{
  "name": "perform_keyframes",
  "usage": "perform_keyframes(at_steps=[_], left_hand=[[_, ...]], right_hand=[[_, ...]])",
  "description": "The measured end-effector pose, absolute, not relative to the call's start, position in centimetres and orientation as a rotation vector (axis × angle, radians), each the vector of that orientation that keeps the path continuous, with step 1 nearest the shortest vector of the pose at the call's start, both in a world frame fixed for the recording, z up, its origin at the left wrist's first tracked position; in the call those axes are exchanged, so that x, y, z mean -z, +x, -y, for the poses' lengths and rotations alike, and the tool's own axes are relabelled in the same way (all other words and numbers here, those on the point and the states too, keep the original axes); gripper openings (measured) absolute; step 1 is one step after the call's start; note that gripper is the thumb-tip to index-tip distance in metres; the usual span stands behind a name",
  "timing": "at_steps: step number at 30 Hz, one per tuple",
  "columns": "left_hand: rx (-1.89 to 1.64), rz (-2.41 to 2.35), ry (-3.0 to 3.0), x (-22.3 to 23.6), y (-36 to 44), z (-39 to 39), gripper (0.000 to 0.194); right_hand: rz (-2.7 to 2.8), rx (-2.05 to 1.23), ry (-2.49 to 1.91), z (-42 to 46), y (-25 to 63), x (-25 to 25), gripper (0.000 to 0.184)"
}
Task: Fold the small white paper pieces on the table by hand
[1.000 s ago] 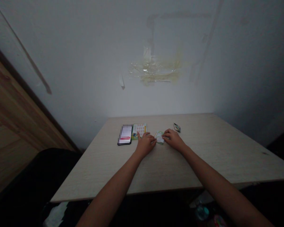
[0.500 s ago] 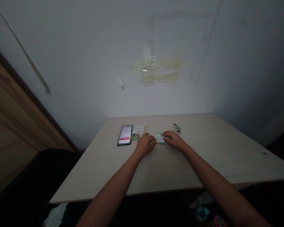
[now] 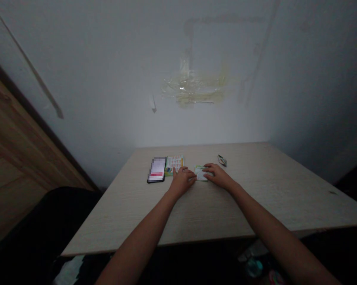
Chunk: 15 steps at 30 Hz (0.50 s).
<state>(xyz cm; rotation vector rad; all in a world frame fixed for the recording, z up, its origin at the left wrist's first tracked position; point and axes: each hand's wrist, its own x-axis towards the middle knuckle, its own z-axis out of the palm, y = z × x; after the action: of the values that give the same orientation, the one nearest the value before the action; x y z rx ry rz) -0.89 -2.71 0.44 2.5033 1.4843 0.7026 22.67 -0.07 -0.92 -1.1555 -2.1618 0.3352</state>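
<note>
Between my two hands lies a small folded paper [image 3: 200, 173], white with green print, flat on the table. My left hand [image 3: 182, 180] rests at its left edge, with fingers stretched out and the thumb apart. From the other side, my right hand [image 3: 218, 175] lays its spread fingers over the right part of the paper and covers that part. Just behind my left hand is a printed green and white booklet [image 3: 175, 162], its lower corner partly hidden by the fingers.
A phone [image 3: 157, 170] with a lit, blurred screen lies left of the booklet. A small crumpled wrapper-like piece [image 3: 222, 160] sits behind my right hand. The pale wooden table [image 3: 131, 209] meets a wall [image 3: 113, 79] with peeling clear tape [image 3: 196, 89].
My right fingers have spread and reach a little farther over the paper. The paper's visible face looks flatter. My left hand has hardly moved.
</note>
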Motion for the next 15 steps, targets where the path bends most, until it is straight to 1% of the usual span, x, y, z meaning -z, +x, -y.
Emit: perform_keyframes(at_steps=[5,10,15], left_hand=[[-0.716,-1.475,2.516,-0.28,-0.96,2.51,0.019],[-0.71,-1.472,2.519,-0.24,-1.0,2.42,0.019],[-0.665,-1.497,2.48,-0.48,-0.99,2.52,0.019]], right_hand=[[2.104,-0.299,-1.145,0.18,22.75,0.5,0.029],[2.085,-0.348,-1.2,-0.15,23.06,0.49,0.02],[2.088,-0.352,-1.209,-0.42,23.12,0.88,0.021]])
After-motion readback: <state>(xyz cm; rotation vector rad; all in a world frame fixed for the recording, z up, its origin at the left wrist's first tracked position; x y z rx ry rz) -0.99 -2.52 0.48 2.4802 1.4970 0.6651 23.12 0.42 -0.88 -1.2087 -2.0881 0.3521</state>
